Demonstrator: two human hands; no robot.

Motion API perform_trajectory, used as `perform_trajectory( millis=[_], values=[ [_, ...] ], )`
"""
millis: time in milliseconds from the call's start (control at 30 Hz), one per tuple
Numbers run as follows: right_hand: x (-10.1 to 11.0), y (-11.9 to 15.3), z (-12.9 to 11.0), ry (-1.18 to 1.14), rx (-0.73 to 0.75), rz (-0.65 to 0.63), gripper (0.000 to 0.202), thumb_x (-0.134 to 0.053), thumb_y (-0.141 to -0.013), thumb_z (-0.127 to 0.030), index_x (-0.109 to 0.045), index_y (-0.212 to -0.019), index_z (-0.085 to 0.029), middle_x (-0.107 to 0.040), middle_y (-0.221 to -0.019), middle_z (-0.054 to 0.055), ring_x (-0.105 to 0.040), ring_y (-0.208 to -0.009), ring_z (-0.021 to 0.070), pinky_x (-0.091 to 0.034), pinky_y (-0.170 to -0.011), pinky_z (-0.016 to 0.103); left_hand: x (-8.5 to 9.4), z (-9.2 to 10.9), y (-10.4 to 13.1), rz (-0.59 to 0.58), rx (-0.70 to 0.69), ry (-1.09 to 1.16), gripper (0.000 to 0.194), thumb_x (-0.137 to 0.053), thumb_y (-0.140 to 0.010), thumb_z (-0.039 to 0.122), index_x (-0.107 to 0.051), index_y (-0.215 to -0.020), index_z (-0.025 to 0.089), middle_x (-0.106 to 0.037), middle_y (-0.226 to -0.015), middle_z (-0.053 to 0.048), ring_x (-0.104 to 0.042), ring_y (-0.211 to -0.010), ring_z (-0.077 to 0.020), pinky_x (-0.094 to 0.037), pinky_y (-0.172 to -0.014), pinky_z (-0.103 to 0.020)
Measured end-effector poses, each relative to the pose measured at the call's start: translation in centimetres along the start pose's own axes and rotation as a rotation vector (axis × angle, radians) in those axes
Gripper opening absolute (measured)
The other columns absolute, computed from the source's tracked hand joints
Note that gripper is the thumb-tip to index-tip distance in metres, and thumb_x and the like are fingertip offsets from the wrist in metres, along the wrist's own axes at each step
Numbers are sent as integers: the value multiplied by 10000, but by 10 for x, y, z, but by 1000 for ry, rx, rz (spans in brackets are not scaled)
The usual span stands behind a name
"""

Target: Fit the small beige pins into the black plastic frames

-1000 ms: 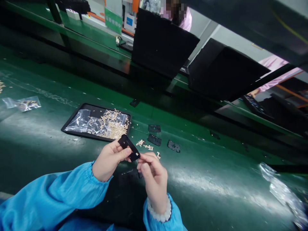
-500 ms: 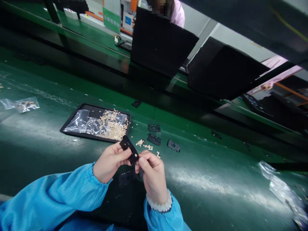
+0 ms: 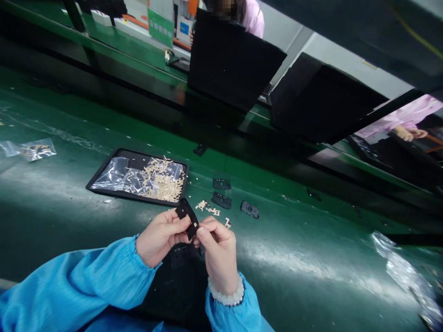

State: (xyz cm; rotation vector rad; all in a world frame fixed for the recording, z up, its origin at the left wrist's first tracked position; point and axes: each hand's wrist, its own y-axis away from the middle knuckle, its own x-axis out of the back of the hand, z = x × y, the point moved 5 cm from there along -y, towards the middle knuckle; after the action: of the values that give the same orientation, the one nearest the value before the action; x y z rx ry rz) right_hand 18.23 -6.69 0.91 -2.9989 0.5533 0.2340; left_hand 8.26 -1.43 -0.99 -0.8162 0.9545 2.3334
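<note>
My left hand (image 3: pixel 162 234) grips a small black plastic plate (image 3: pixel 187 217) with beige bits showing on its face. Closed in a pinch, my right hand (image 3: pixel 218 246) meets the plate's lower right edge; anything between its fingertips is too small to make out. Just beyond the hands lie small beige pieces (image 3: pixel 213 211). Several similar black plates (image 3: pixel 222 200) rest to the right of those pieces. Under my hands another dark plate (image 3: pixel 180 257) is partly hidden.
A black tray (image 3: pixel 126 195) of loose beige pieces and clear plastic bags stands left of centre on the green table (image 3: pixel 294 258). A small bag (image 3: pixel 38 150) lies far left, crumpled clear plastic (image 3: pixel 401 272) far right. Dark panels (image 3: pixel 235 60) rise behind, with co-workers in pink beyond.
My hands and the black plate have shifted slightly, with the plate tilting a little more upright. At the far right, a co-worker's hands have come further into view.
</note>
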Motion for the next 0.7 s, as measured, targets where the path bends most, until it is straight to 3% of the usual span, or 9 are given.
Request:
perform_trajectory(
  millis=[167,267,400,567,700],
  values=[
    [0,9,-18,416,307,81,109,-596,-804,-142,-600,-701,-178,-547,-649,-13,-532,-596,109,-456,-545,235,4,-2,0,56,-32,16,237,-842,-533,230,-667,-630,103,-650,-568,-14,-586,-480,-81,-514,-459,-150],
    [-3,10,-23,502,417,100,89,-617,-782,-102,-588,-756,-182,-550,-692,-10,-542,-612,107,-462,-537,226,7,-8,-2,73,38,52,207,-837,-544,201,-667,-603,99,-645,-559,-15,-604,-495,-90,-527,-469,-150],
    [-5,7,-23,506,397,78,97,-668,-747,-115,-608,-787,-181,-544,-689,-18,-544,-597,105,-465,-513,214,9,-16,-5,78,166,139,93,-714,-699,94,-679,-614,77,-657,-573,-46,-644,-542,-107,-538,-499,-132],
    [-1,7,-24,509,380,35,107,-636,-775,-111,-642,-850,-187,-582,-718,-4,-577,-640,117,-490,-563,228,10,-20,-5,125,277,231,224,-512,-831,22,-675,-680,49,-671,-602,-79,-641,-495,-97,-531,-461,-118],
    [12,-3,-23,593,366,-21,244,-551,-834,-116,-630,-1040,-221,-624,-982,75,-610,-866,164,-514,-677,272,8,-25,-3,149,360,285,262,-414,-873,6,-638,-747,55,-646,-579,-45,-615,-438,-70,-521,-425,-114]
  ],
)
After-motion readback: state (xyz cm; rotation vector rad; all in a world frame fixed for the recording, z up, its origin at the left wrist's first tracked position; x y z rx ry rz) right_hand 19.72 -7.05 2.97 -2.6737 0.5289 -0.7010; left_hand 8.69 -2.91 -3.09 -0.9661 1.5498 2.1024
